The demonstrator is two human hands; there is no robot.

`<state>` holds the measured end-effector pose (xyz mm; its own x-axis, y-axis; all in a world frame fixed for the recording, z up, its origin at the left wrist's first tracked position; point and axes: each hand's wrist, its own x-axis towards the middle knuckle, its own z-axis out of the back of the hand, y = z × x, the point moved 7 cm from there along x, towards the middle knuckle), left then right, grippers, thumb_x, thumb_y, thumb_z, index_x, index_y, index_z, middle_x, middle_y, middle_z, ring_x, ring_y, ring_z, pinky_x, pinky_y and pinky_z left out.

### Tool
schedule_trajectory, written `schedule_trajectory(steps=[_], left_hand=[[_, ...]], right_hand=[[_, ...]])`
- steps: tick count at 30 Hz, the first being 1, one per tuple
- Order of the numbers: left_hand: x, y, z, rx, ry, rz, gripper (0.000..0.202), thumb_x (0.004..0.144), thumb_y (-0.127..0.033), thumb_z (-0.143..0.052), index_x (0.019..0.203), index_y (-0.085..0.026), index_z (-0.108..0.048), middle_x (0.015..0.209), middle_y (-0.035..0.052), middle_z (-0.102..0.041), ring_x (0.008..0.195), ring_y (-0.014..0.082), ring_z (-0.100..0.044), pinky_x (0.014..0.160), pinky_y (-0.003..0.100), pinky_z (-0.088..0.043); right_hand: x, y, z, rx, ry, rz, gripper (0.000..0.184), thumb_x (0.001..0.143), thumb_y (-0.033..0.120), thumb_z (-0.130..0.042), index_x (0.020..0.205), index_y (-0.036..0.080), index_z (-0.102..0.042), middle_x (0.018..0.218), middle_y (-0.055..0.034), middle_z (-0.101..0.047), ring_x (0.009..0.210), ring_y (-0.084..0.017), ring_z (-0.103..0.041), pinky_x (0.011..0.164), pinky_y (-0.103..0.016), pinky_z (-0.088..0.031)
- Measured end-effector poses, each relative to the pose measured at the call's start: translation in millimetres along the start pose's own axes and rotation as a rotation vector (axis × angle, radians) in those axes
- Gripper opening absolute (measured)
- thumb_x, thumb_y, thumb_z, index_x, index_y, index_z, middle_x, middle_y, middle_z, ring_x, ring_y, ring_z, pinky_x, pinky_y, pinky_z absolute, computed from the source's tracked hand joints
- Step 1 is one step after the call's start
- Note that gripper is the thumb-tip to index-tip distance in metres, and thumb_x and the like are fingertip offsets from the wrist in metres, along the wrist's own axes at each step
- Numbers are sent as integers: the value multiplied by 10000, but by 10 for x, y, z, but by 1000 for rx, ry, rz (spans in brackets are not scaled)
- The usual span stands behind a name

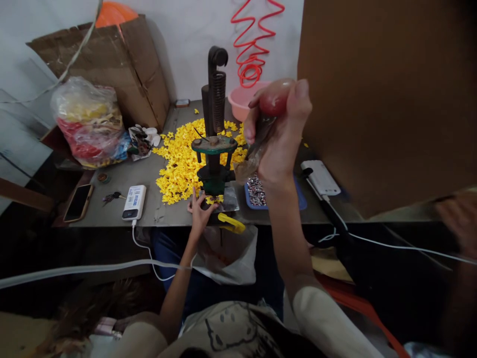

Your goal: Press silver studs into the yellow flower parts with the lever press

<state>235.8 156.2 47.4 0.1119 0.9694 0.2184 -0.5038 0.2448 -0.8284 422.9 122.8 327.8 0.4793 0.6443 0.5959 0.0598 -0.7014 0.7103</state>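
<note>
My right hand (279, 130) is raised above the table, shut around a rounded red handle (275, 97) with a dark metal shank (261, 134) below it. My left hand (199, 211) lies low at the foot of a green cast-iron hand press (214, 145), fingers apart, touching a small metal plate (227, 200) with nothing visibly held. The press stands upright, with a dark coil spring (218, 102) on its column. A heap of yellow plastic flowers (182, 166) spreads behind and left of it. A blue tray of small beads (257, 193) sits below my right hand.
A yellow-handled tool (231, 223) lies at the table's front edge above a hanging plastic bag (227, 254). A power bank (134, 202), phone (78, 203) and keys (112, 197) lie left. A stuffed plastic bag (87, 122), cardboard box (100, 69) and pink basin (242, 99) stand behind.
</note>
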Motion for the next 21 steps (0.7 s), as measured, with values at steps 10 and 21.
schedule_trajectory(steps=[10, 21], left_hand=[[-50, -61, 49, 178, -3, 55, 337, 673, -321, -860, 993, -278, -761, 1384, 87, -491, 1313, 366, -340, 1075, 541, -315], [26, -129, 17, 308, -6, 20, 321, 676, -430, -844, 898, -216, -754, 1363, 121, -514, 1324, 390, -331, 1059, 582, -292]], right_hand=[[208, 161, -129, -61, 298, -12, 509, 739, 792, -467, 633, 294, -456, 589, -22, -504, 558, -189, -483, 449, -331, -373], [73, 365, -144, 216, 334, 111, 250, 809, 340, -491, 591, 221, -522, 571, 10, -443, 458, -98, -326, 370, -243, -166]])
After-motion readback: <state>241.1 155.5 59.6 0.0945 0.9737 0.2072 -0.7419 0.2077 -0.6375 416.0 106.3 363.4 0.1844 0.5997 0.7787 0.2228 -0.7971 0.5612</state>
